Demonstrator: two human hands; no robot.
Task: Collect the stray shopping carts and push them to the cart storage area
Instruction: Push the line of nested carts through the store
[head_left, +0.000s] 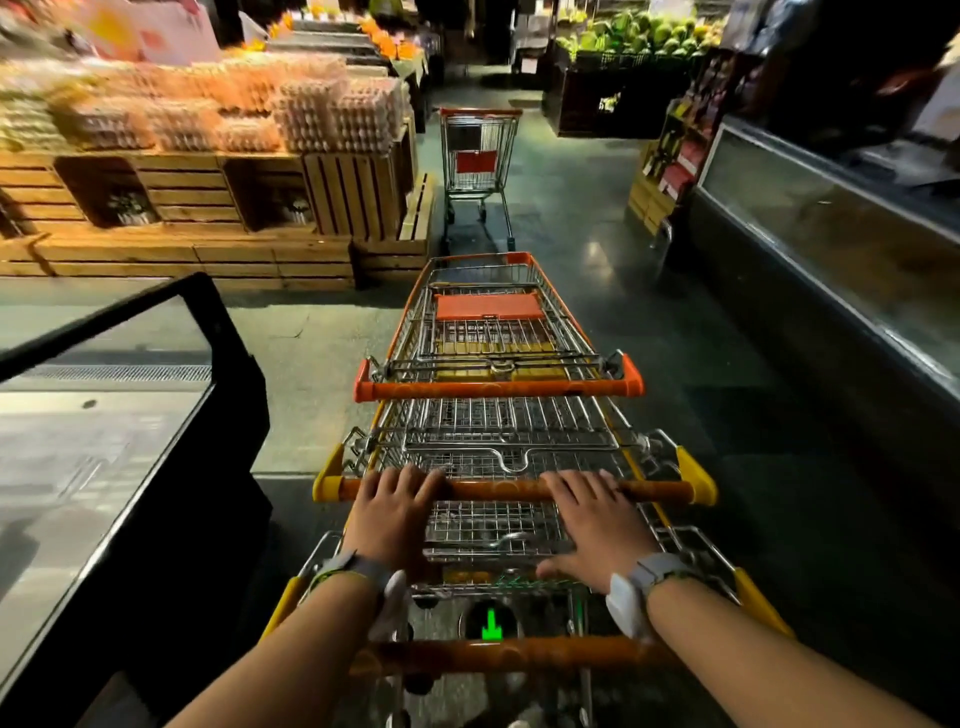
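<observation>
Three nested shopping carts stand in a row in front of me. The front cart (488, 306) has an orange handle, and the middle cart's handle (498, 489) has yellow ends. My left hand (392, 512) and my right hand (597, 519) lie palm down on that middle handle, fingers draped over the bar. My right thumb is splayed toward me. Both forearms pass over the nearest cart's handle (519, 656). A lone stray cart (480, 156) with a red handle stands farther up the aisle, straight ahead of the row, its basket empty.
Wooden crates (208, 208) stacked with egg trays line the left side. A black-framed chest freezer (156, 415) sits close on my left. A glass-topped counter (831, 249) runs along the right. A produce stand (634, 47) is at the far end. The aisle floor runs between them.
</observation>
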